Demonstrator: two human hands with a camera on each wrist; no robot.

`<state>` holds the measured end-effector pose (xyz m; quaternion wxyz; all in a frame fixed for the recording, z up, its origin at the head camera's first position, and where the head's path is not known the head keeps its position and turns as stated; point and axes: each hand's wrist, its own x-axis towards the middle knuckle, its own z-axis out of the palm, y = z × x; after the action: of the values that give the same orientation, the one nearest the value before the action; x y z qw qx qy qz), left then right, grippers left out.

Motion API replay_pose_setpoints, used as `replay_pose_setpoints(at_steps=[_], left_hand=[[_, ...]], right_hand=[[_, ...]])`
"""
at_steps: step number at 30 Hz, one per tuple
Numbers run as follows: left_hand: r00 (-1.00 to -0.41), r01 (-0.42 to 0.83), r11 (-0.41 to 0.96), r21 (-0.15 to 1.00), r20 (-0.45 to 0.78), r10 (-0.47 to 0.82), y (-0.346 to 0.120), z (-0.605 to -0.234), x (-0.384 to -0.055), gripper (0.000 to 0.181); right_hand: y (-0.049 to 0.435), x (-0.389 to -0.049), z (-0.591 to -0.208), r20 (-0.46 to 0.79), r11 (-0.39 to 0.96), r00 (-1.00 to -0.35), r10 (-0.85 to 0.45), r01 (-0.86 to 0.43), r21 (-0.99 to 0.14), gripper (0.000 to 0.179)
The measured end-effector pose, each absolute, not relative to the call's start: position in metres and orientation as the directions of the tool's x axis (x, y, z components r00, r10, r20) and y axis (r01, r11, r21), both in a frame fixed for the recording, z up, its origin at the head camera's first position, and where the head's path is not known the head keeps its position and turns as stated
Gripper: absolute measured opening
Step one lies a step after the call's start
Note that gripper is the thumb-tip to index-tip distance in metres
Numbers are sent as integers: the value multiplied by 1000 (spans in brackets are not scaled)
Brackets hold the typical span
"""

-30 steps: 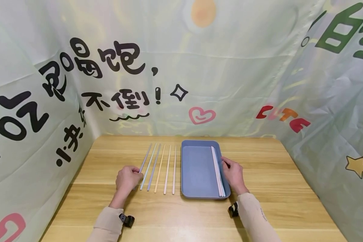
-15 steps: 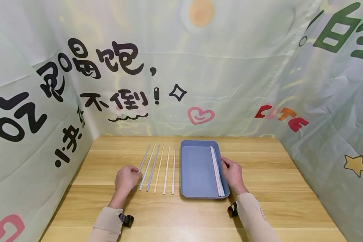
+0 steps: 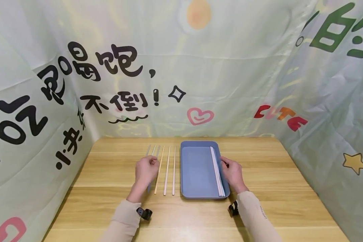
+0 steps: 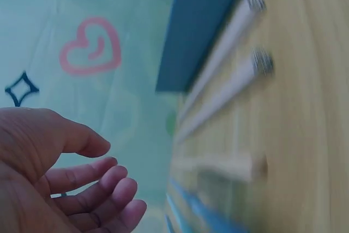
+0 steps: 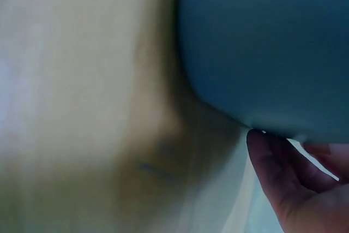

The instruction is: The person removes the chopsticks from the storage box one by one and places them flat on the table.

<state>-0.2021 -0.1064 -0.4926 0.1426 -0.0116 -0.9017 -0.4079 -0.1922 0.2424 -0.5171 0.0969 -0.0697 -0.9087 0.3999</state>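
Observation:
My left hand (image 3: 146, 170) hovers over the row of loose chopsticks, hiding the middles of the bluish ones on the left. In the left wrist view its fingers (image 4: 112, 195) are loosely bent, apart from the thumb, with nothing between them. Just right of this hand lies a yellow chopstick (image 3: 159, 173), then two pale pink chopsticks (image 3: 167, 173). A blue-grey rectangular tray (image 3: 196, 171) stands beside them. Several pale chopsticks (image 3: 217, 171) lie together along its right inner wall. My right hand (image 3: 234, 173) holds the tray by its right rim; the right wrist view has its fingertips against that edge.
The wooden table (image 3: 275, 181) carries the tray and the row. A printed cloth (image 3: 230, 84) hangs along the table's back and both sides. A small black camera sits on each wrist (image 3: 144, 213).
My left hand has moved to the right, from the leftmost chopstick to above the bluish ones near the yellow one. My right hand and the tray stay in place.

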Motion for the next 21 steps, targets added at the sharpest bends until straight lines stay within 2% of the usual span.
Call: replay_pose_setpoints(at_steps=[8, 10, 15, 21], left_hand=[[-926, 283, 603, 746, 375, -29, -43, -485, -195, 12], [-929, 301, 582, 756, 369, 1, -28, -484, -191, 13], [-940, 312, 551, 774, 336, 62, 4, -485, -185, 17], [-963, 268, 534, 802, 222, 151, 37, -495, -184, 19]], right_hand=[[235, -196, -515, 369, 778, -920, 130, -136, -614, 29], [235, -197, -515, 374, 792, -920, 119, -139, -595, 29], [236, -198, -512, 285, 791, -952, 110, -90, -605, 33], [236, -197, -507, 281, 829, -958, 53, -114, -548, 34]])
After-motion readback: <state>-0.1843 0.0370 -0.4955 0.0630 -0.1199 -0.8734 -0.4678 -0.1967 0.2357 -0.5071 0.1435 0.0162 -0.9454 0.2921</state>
